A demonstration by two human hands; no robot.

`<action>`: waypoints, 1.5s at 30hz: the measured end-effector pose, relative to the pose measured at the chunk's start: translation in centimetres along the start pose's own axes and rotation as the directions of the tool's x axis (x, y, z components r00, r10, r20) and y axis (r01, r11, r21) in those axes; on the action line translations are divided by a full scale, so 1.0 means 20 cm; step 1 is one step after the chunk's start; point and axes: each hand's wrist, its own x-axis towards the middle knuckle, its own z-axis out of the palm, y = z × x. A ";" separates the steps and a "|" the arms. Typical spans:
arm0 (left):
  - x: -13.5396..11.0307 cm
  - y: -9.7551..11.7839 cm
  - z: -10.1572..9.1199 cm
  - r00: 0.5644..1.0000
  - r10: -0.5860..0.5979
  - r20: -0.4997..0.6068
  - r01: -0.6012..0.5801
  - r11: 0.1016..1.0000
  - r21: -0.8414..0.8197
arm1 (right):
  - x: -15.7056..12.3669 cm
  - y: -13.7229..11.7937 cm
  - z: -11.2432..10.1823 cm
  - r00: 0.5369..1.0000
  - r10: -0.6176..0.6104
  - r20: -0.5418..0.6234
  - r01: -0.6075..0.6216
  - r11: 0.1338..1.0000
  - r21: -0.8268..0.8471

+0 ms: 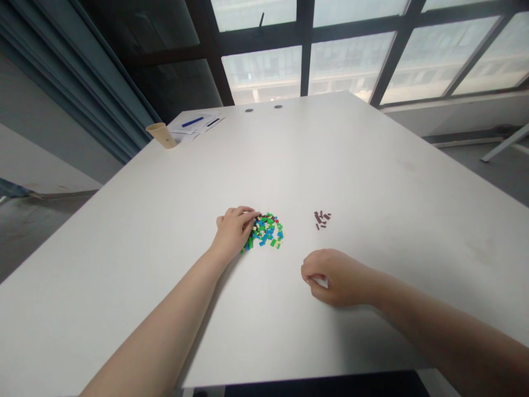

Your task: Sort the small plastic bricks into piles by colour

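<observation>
A pile of small toy building bricks (268,229), mostly green and blue with some cream, red and brown, lies on the white table. My left hand (235,226) rests at the pile's left edge, covering part of it. Its fingers are bent together, and dark brown bits show at the fingertips; what they grip is hidden. Right of the pile, several brown bricks (321,219) form a small separate group. Just below that group is my right hand (334,275), curled closed with thumb and forefinger meeting. Anything between those fingertips is too small to make out.
At the table's far left edge stands a tan paper cup (164,136). Beside it lie white papers (198,128) with a blue pen (192,121) on top. Two round grey discs sit near the far edge of the table (264,149). Windows and a blue curtain (103,71) are beyond.
</observation>
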 end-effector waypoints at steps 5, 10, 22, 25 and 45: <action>0.01 0.01 0.00 0.999 -0.044 -0.007 0.044 0.999 -0.014 | 0.00 0.00 0.01 1.000 -0.005 -0.001 0.005 1.000 -0.013; 0.02 -0.01 0.00 0.998 -0.064 -0.010 0.064 0.997 -0.031 | 0.00 0.00 0.01 1.000 -0.006 -0.007 0.006 1.000 -0.029; -0.10 0.21 -0.04 0.981 0.031 -0.191 -0.128 0.844 -0.522 | 0.04 0.01 0.01 0.889 0.230 -0.396 -0.128 0.955 0.268; -0.15 0.28 -0.03 0.977 0.128 -0.168 -0.197 0.843 -0.501 | 0.06 0.01 0.03 0.842 0.313 -0.440 -0.156 0.921 0.357; -0.18 0.29 0.01 0.854 0.475 -0.210 -0.519 0.804 -0.291 | 0.06 0.07 -0.04 0.783 0.514 -0.351 -0.374 0.840 0.394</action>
